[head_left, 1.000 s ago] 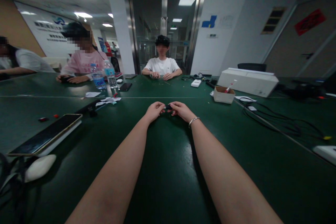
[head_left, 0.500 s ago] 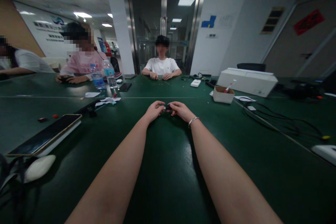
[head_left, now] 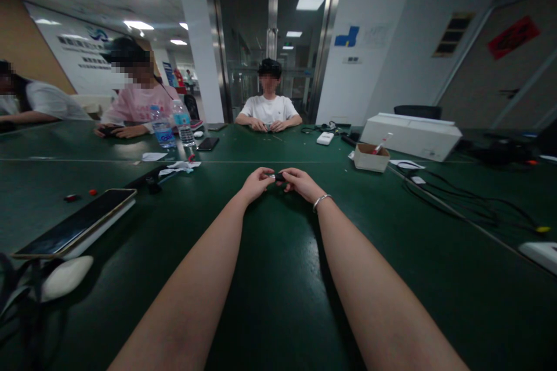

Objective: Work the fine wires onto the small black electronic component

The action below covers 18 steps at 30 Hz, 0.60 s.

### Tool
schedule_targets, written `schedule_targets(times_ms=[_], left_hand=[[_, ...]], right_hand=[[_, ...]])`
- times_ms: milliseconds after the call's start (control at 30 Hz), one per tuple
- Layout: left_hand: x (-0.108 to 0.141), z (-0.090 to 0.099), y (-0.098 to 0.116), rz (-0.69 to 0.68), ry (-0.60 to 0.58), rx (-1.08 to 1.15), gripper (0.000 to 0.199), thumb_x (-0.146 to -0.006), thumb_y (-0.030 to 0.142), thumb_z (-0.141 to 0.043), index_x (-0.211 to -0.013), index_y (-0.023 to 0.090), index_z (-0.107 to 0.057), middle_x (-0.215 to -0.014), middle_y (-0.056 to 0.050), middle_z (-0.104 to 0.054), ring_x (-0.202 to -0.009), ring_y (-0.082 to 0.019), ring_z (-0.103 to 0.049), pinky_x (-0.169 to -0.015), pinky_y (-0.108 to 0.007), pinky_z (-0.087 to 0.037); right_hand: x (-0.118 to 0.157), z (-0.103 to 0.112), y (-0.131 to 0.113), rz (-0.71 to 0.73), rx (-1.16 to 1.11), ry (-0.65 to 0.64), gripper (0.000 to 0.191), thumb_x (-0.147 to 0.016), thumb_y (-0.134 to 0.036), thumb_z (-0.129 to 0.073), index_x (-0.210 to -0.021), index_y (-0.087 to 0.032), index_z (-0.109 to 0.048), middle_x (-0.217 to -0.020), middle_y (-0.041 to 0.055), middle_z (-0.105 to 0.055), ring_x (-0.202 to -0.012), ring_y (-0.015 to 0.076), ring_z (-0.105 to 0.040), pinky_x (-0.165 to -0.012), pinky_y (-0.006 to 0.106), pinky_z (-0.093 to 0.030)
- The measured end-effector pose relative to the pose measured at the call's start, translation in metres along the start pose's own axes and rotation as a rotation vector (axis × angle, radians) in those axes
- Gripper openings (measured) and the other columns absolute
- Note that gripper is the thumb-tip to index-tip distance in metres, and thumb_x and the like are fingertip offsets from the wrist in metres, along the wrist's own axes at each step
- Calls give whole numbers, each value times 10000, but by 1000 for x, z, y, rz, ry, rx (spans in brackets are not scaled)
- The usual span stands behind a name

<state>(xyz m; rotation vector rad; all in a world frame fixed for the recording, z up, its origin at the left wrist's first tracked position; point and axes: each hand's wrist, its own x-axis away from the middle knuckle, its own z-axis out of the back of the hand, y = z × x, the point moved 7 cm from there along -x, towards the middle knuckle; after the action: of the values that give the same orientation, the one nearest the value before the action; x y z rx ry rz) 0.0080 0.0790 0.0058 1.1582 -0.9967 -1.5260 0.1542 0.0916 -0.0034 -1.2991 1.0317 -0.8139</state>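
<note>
My left hand (head_left: 257,182) and my right hand (head_left: 301,181) meet over the green table (head_left: 278,255), fingertips almost touching. Between them is a small black object with a silvery end (head_left: 277,176), too small for me to name its kind. The left fingers pinch its silvery end, and the right thumb and fingers grip the black part. Fingers cover much of it. A silver bangle (head_left: 322,202) circles my right wrist.
At left lie a phone on a white box (head_left: 80,226), a white mouse-like object (head_left: 67,278) and crumpled paper (head_left: 180,168). Two water bottles (head_left: 183,124) stand behind. To the right are a small open box (head_left: 371,157), a long white box (head_left: 411,136) and black cables (head_left: 470,203). Several people sit around.
My hands stay in nearly the same place, still gripping the small black object, which has turned slightly. Across the table, the facing person's hands have moved closer together.
</note>
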Motion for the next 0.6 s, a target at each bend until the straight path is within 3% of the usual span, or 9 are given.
schedule_targets(times_ms=[600], left_hand=[[4,-2,3,2,-7,-15,221,-811,254,-547,-982,133,-621,-750,-35,-611,-635,-104,-539,-548,-206,-415]], right_hand=[[-1,1,2,10,20,15,126,-848,-180,-602,-967,-146,-621,-740,24,-681,-443,47,-530,-464,153,-472]])
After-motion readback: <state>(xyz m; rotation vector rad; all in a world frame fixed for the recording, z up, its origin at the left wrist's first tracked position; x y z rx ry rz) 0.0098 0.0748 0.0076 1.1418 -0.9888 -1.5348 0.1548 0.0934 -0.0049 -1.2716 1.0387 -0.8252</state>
